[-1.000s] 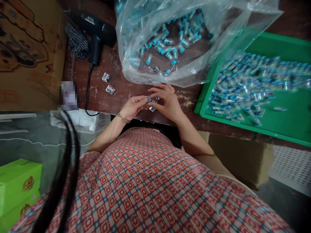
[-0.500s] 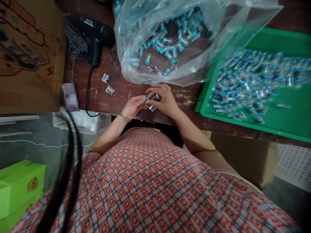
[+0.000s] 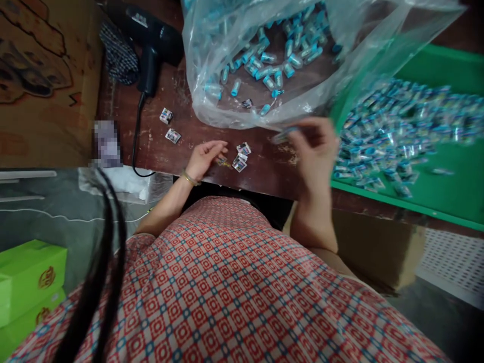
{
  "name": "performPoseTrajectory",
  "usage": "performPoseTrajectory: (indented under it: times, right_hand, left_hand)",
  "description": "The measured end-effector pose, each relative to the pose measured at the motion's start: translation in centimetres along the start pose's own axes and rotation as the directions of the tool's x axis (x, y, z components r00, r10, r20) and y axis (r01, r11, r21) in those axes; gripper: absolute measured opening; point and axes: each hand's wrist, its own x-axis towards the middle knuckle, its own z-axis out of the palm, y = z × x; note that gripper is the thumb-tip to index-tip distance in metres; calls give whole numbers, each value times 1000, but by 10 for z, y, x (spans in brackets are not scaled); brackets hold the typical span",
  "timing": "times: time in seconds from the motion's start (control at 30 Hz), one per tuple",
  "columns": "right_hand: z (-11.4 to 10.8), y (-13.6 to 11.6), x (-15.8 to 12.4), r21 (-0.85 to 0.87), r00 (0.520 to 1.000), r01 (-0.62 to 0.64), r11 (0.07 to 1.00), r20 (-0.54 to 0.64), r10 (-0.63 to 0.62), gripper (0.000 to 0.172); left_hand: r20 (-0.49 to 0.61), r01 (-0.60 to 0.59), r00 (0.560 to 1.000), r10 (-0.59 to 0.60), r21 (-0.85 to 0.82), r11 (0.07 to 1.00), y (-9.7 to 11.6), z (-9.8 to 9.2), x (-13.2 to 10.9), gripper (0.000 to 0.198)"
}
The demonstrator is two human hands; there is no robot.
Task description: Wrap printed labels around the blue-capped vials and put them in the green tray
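Note:
My right hand (image 3: 315, 148), blurred by motion, pinches a small clear vial with a blue cap (image 3: 284, 135) over the table, between the plastic bag and the green tray. My left hand (image 3: 206, 159) rests near the table's front edge, thumb and fingers drawn together. A tiny yellowish, multicoloured piece (image 3: 224, 163) shows under its fingertips; its kind is unclear. Just right of these fingers lie small printed folded papers (image 3: 239, 162). Two more printed papers (image 3: 173, 135) lie farther left.
A clear plastic bag (image 3: 212, 118) holds many blue-capped vials at the back. On the right, a green tray (image 3: 385, 202) carries a heap of filled vials. A black heat gun (image 3: 151, 50) with its cord lies back left, beside a cardboard box (image 3: 49, 126).
My right hand has moved right, away from my left hand, carrying the vial. The printed papers between the hands are now uncovered. My left hand has stayed nearly in place.

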Motion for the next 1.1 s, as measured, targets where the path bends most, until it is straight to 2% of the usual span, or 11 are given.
performPoseTrajectory:
  times: [0.1,0.17,0.2,0.3,0.37,0.47,0.57,0.67,0.87,0.97,1.1]
  right_hand:
    - [-84,29,10,-351,926,6,936,-352,-138,25]
    - [-110,42,13,-544,922,-60,837,-352,-163,36]
    - [-107,45,12,-590,931,-53,806,-321,-174,37]
    - [-45,39,2,-503,980,109,858,-88,-176,24]
    - [14,30,-9,-346,956,192,918,278,-96,18]
    - [71,23,-22,-285,919,193,939,387,-71,15]
    - [80,27,-7,-276,944,171,946,320,-78,17]
    - [81,38,43,-252,964,145,957,252,-80,23]
    - [117,76,145,-205,918,103,973,397,-13,21]
    - [124,91,152,-233,928,-11,972,360,97,26]
    - [129,91,127,-468,944,-28,883,278,177,25]
  left_hand:
    - [-238,-172,930,281,394,903,-12,-34,-1,11]
    - [-185,-199,903,387,619,760,-22,-44,-4,10]
    - [-133,-205,906,403,694,690,-27,-45,-5,10]
    - [-16,-212,925,381,809,549,-37,-29,-8,13]
    - [19,-210,934,357,839,503,-37,-13,-8,16]
    - [83,-243,941,329,843,481,-32,5,-6,18]
    - [138,-275,944,300,833,481,-31,19,-2,17]
    - [158,-277,949,273,834,478,-33,30,7,17]
    - [160,-267,957,242,812,519,-32,28,19,13]
    - [122,-258,953,278,809,528,-31,24,12,13]
    - [187,-342,928,321,769,540,-15,32,13,18]
